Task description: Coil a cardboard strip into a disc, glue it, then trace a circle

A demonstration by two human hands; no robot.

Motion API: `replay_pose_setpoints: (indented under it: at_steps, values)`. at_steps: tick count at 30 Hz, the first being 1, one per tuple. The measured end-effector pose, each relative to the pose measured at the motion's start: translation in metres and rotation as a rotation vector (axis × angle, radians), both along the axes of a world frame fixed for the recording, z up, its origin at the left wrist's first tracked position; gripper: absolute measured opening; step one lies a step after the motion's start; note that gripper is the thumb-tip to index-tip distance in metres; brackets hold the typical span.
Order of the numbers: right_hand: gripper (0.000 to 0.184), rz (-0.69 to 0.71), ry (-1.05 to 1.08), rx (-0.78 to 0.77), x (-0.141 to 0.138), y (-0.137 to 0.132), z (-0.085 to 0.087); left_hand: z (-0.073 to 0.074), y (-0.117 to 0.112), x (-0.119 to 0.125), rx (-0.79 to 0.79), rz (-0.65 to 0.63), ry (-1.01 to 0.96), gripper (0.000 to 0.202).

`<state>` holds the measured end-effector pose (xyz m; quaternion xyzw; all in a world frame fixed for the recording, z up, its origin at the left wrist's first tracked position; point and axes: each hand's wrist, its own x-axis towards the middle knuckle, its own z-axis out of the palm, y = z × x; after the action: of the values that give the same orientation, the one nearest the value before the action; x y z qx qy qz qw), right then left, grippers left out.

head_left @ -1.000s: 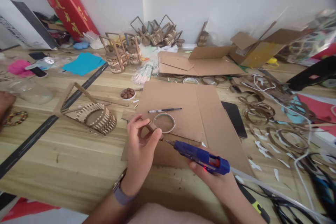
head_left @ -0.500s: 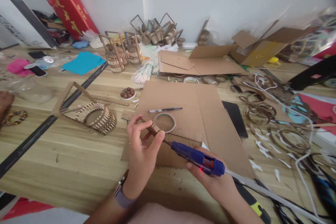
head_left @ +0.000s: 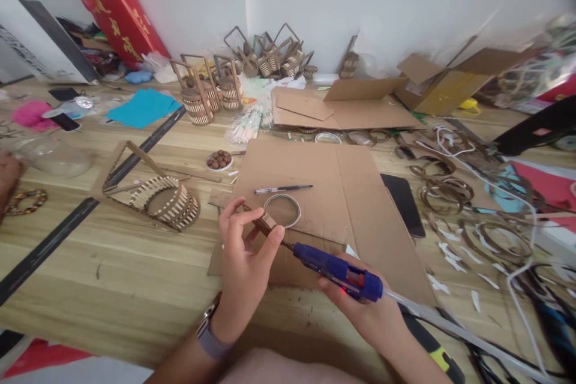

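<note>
Between the thumb and fingers of my left hand (head_left: 245,252) is a small brown wooden piece (head_left: 264,224); my fingers hide part of it. My right hand (head_left: 360,306) grips a blue glue gun (head_left: 337,270) with a small red light and a long pale glue stick (head_left: 432,313) coming out of its back. The gun's nozzle reaches the near end of the brown piece, by my left thumb. Just beyond my left hand, a ring-shaped roll of tape (head_left: 282,210) and a pen (head_left: 283,189) lie on a cardboard sheet (head_left: 310,162).
An unfinished-looking slatted basket (head_left: 164,201) lies left, near a bowl of brown balls (head_left: 219,160). Handled baskets (head_left: 198,105) stand behind. Brown strip rings (head_left: 445,192), paper scraps and a white cable (head_left: 513,279) crowd the right. Another person's hand (head_left: 9,174) shows at the left edge.
Both hands, the brown piece and the glue gun keep almost the same pose, with only a very slight shift. The other person's hand at the left edge has moved a little.
</note>
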<state>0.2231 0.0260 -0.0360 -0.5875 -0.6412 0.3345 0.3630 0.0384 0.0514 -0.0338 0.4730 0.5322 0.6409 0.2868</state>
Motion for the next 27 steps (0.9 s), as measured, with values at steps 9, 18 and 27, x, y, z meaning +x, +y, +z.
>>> replay_pose_setpoints:
  at_steps: [9, 18, 27]
  values:
    - [0.036, 0.100, -0.082, 0.110, 0.005, 0.003, -0.004, 0.001, -0.002, 0.001, -0.008, 0.010, 0.051, 0.027]
    - [0.036, 0.116, -0.115, 0.081, 0.001, 0.007, 0.013, -0.001, -0.001, 0.001, 0.001, 0.011, 0.080, 0.028]
    - [0.035, 0.112, -0.110, 0.102, 0.001, 0.007, 0.013, 0.000, -0.003, 0.001, 0.006, 0.014, 0.086, 0.027]
